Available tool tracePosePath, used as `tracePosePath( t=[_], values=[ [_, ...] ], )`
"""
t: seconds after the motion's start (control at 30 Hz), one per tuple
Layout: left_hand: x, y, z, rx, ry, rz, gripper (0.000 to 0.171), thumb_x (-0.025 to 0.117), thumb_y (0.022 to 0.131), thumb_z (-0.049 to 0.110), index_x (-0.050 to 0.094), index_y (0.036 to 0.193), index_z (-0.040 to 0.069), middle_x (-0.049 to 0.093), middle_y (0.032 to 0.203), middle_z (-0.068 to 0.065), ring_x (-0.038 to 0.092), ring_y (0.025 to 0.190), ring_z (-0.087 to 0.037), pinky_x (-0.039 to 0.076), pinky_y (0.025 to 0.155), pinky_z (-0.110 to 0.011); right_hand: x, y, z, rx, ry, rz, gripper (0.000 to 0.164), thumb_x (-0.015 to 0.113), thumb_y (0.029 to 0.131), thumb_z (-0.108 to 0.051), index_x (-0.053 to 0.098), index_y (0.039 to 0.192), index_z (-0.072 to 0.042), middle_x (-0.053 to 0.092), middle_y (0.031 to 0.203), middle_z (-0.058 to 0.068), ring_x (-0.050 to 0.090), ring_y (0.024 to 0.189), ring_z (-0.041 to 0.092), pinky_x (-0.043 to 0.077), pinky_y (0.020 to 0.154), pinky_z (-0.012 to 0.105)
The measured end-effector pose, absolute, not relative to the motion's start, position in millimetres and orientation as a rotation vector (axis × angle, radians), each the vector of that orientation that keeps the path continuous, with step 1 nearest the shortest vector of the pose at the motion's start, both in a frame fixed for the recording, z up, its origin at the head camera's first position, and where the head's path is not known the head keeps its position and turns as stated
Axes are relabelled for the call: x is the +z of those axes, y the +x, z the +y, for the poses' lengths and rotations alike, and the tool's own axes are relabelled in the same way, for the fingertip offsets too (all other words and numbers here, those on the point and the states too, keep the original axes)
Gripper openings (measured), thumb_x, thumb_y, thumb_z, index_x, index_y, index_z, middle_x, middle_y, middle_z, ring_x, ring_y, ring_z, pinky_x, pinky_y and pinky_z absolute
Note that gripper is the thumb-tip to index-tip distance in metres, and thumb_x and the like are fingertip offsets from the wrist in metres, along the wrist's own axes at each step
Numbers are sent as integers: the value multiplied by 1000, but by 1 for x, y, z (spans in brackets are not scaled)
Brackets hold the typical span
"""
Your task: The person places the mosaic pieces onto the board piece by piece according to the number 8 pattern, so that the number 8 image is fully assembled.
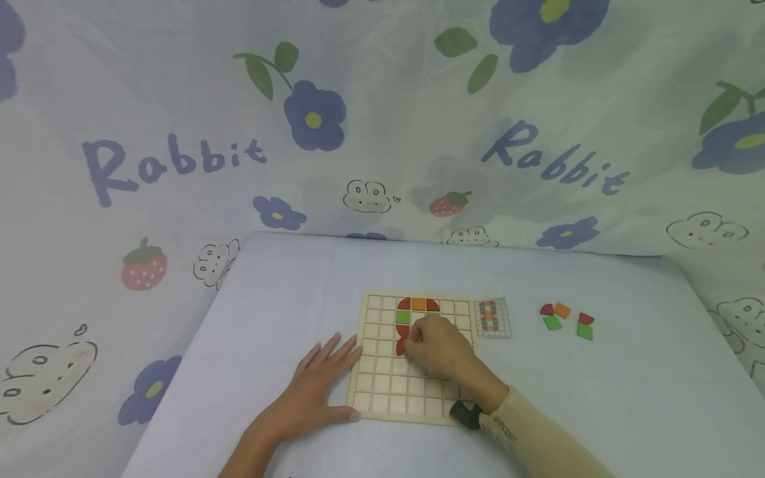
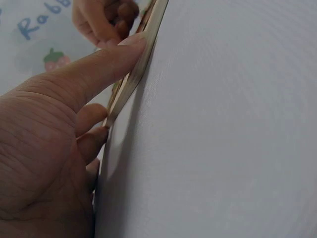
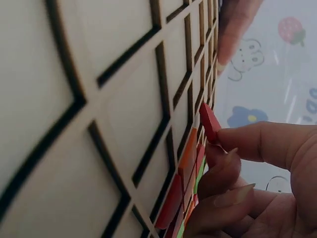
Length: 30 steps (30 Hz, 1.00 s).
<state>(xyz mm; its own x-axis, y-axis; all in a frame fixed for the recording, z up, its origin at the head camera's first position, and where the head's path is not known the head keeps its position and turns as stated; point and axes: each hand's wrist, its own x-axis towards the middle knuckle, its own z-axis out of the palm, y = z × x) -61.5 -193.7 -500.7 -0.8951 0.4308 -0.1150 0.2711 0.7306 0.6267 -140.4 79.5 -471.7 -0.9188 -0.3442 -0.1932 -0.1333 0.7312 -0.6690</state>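
A wooden grid board lies on the table, with red, orange and green tiles set in its upper cells. Between thumb and fingertips, my right hand pinches a red tile with a curved side. That tile is tilted over the grid, just below a placed red tile. My left hand lies at the board's left edge, fingers extended, its thumb and fingertips touching the rim. The right hand hides some of the cells beneath it.
Right of the board lies a small pattern card with a coloured grid design. Farther right are loose tiles: an orange square, red curved ones and green ones. A printed cloth hangs behind the table.
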Motion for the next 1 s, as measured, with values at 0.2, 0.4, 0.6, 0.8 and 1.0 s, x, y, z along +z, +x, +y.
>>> tracePosePath(
  t=[0.2, 0.4, 0.6, 0.8, 1.0],
  values=[
    [-502, -62, -195, 912, 550, 2677, 106, 86, 78, 53, 34, 165, 23, 19, 172, 9, 3, 161, -24, -3, 127, -52, -469, -141, 80, -878, -401, 2676, 22, 74, 94, -24, 63, 76, -17, 57, 65, -7, 52, 58, 11, 41, 49, 27],
    [-502, -61, -196, 922, 548, 2674, 106, 86, 78, 52, 34, 165, 23, 19, 172, 9, 3, 161, -25, -3, 127, -53, -469, -146, 79, -844, -626, 2675, 2, 70, 99, -16, 73, 99, -16, 61, 78, -8, 55, 70, 11, 50, 62, 30],
    [-501, -61, -195, 923, 548, 2664, 106, 86, 78, 52, 34, 165, 23, 18, 172, 9, 2, 161, -24, -4, 127, -52, -471, -144, 75, -734, -721, 2675, 8, 73, 98, -13, 77, 103, -17, 71, 97, -6, 61, 85, 10, 56, 78, 33],
    [-501, -62, -194, 916, 537, 2670, 106, 87, 77, 52, 35, 165, 22, 19, 172, 9, 3, 161, -25, -3, 127, -54, -473, -143, 75, -720, -745, 2688, 7, 74, 97, -13, 77, 101, -18, 71, 96, -6, 61, 84, 10, 57, 78, 33],
    [-500, -62, -193, 902, 540, 2675, 107, 88, 76, 49, 35, 165, 22, 19, 172, 8, 3, 161, -25, -3, 127, -54, -473, -141, 76, -723, -725, 2703, 11, 74, 97, -15, 77, 108, -16, 68, 92, -8, 58, 79, 9, 55, 72, 29]
  ],
)
